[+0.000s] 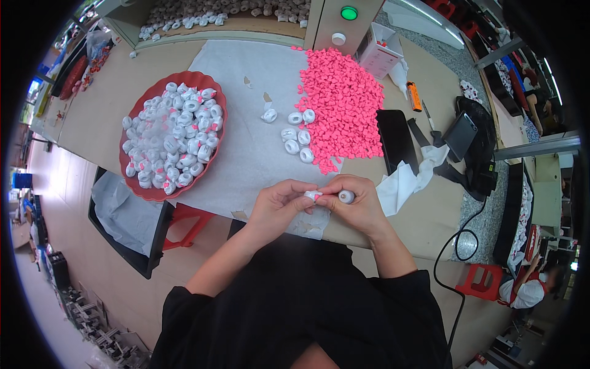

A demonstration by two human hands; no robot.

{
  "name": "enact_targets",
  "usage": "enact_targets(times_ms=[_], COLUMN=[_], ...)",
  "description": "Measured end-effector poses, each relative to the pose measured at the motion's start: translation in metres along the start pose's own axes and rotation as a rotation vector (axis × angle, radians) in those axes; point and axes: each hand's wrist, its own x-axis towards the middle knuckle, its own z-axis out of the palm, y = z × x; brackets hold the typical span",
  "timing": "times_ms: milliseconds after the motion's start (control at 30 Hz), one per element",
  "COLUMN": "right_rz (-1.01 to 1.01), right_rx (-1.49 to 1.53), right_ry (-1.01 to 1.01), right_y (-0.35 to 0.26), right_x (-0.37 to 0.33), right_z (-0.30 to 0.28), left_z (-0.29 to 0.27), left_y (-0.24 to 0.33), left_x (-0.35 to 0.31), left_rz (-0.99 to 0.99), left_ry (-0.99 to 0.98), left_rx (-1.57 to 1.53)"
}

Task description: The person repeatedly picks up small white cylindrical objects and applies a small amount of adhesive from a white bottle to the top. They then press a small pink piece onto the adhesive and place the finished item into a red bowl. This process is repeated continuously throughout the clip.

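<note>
Above the table's near edge, my left hand [278, 206] pinches a small white moulded piece [313, 195] with a pink spot on it. My right hand [356, 206] meets it there, thumb and forefinger close against the piece. Between the right fingers sits a white, round-ended tube [346, 197]; most of it is hidden. Beyond the hands, several loose white pieces [291, 146] lie on white paper [246, 117]. Beside them spreads a large heap of small pink pieces [341, 98]. A red scalloped tray [222, 123] at left holds many white pieces, some with pink parts.
Crumpled tissue [396, 187], a black phone [396, 138], an orange lighter-like item [414, 97] and a thin-bladed tool [428, 117] lie to the right. A white box [378, 52] stands behind them. A black cable [437, 264] hangs off the right edge. A paper-lined black bin [126, 209] sits lower left.
</note>
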Motion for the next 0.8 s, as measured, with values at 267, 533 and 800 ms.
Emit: enact_targets(times_ms=[267,533,800], right_rz=[0.096,0.002,-0.058], right_rx=[0.031,0.024,-0.023], right_ry=[0.018,0.089,0.130], right_y=[0.0023,0.0041,0.0008], right_x=[-0.0002,-0.0069,-0.0088], right_z=[0.0015,0.0049,0.0086], left_z=[0.0009,0.0043,0.0045], left_y=[-0.0018,0.0007,0.0022], left_x=[-0.0042,-0.0028,-0.0011], left_rz=[0.074,0.079,0.044], left_ry=[0.013,0.014,0.028], left_rx=[0.081,-0.002,-0.058])
